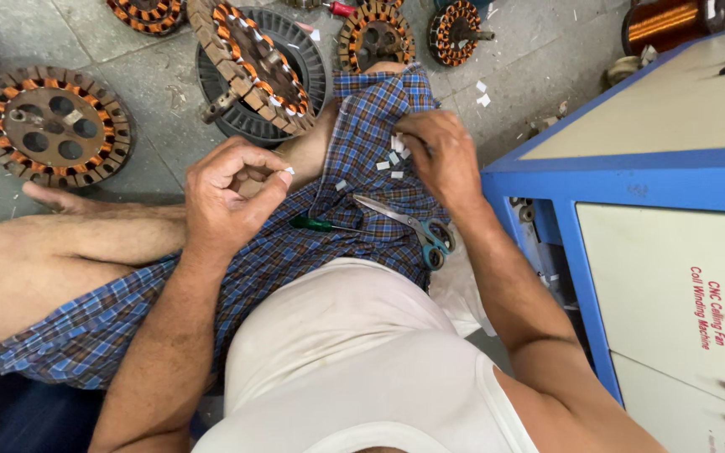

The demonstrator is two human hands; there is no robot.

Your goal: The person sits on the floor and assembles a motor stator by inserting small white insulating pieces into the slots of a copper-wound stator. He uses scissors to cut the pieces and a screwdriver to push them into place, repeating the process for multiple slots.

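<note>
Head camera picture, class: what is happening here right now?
A person sits on the floor with small white paper slips scattered on their blue checked cloth. The left hand pinches one slip; the right hand picks at the pile. Blue-handled metal scissors and a green-handled screwdriver lie on the lap. Round copper-wound stators rest on the floor.

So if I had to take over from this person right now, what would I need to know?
Left hand: raised over the lap, pinching one small white paper slip between thumb and fingertips.
Right hand: resting on the checked cloth over the knee, fingers on the little pile of white slips.
On the lap: scissors and a green-handled screwdriver, both lying free.
On the floor ahead: several copper-wound stators; the nearest one leans on a black round part and already has white slips in some slots.
Left: slips remain on the cloth.
</note>
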